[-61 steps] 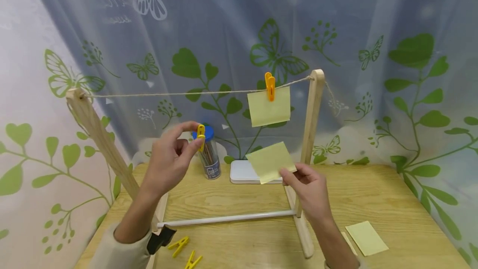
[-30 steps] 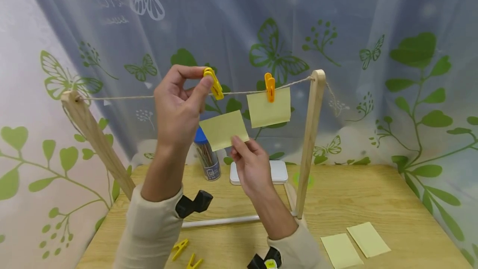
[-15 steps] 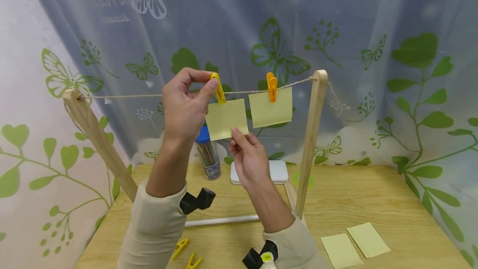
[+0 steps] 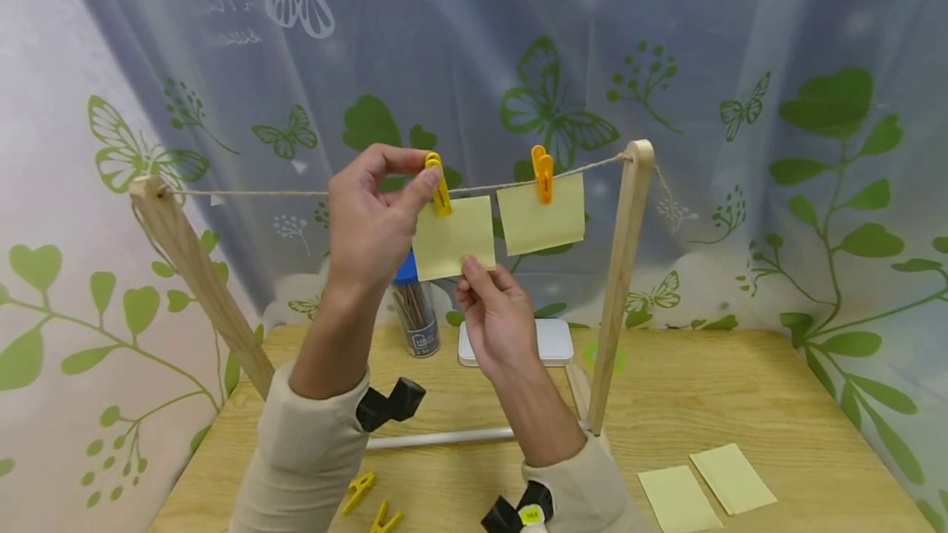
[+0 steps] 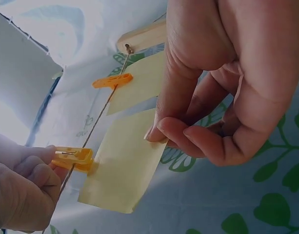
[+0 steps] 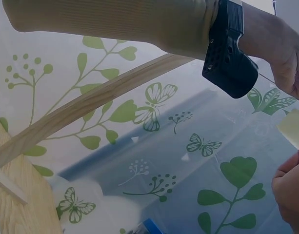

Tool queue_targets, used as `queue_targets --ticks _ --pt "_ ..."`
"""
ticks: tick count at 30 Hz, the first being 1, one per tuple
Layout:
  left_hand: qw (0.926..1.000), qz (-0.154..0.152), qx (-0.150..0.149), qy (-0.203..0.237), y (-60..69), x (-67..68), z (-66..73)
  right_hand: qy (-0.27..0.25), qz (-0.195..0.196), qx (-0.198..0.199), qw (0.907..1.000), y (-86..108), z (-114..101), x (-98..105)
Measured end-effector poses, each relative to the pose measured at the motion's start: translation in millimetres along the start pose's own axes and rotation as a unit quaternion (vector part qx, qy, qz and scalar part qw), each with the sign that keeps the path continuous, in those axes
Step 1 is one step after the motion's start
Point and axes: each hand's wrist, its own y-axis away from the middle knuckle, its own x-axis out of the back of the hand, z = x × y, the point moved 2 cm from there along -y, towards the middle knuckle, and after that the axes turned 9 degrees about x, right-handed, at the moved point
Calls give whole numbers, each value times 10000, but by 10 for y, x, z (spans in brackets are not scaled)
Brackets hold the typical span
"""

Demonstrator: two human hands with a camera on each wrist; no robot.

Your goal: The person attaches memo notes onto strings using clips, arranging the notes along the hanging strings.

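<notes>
My left hand (image 4: 374, 216) pinches a yellow clothespin (image 4: 439, 185) by its upper ends, at the string (image 4: 274, 192). The clothespin's lower tip sits at the top edge of a pale yellow sticky note (image 4: 454, 238). My right hand (image 4: 499, 319) pinches that note at its lower right edge, between thumb and fingers. In the left wrist view the clothespin (image 5: 73, 158) lies across the string with its jaws at the note's edge; whether they grip the paper I cannot tell. To the right, an orange clothespin (image 4: 543, 174) holds another sticky note (image 4: 542, 216) on the string.
Wooden posts (image 4: 620, 286) hold the string, joined low by a white rod (image 4: 440, 437). Two yellow clothespins (image 4: 360, 492) lie at the front. Sticky notes (image 4: 733, 478) lie at the right. A blue-lidded jar (image 4: 416, 319) and white case (image 4: 555, 341) stand behind.
My left hand has raised the clothespin from near the jar to the string. My right hand has brought the note left and up beneath it. Over the last half second both hands barely move.
</notes>
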Motion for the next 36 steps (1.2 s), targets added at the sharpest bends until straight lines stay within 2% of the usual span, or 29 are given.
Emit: queue_targets --ticks 4,13,19,26,36 --pt "10000 -22 -2 -31 -2 -5 8 -24 -63 42 10000 1 -2 4" --pt "9995 -273 117 -146 8 -16 6 -138 -43 43 9999 7 -35 -23" --pt "9984 -435 -5 -363 16 -28 12 -144 -96 40 9998 25 -46 -24" --pt "9975 -252 -168 -641 24 -9 2 -196 -99 52 9997 31 -38 -27" --pt "9974 -111 -209 -675 25 -15 -8 -215 -191 22 9996 27 -44 -4"
